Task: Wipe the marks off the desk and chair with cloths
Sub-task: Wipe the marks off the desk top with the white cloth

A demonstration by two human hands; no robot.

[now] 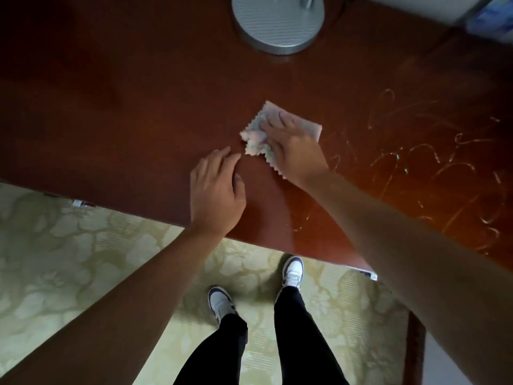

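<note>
Carpet with a pale leaf pattern lay under the reddish-brown surface, which carried pale scribbled marks on its right part. Farther back stood a round grey lamp base. The right hand pressed a pastel cloth flat (fingers spread straight). Just beside it, the left hand rested, fingers relaxed, holding nothing.
</note>
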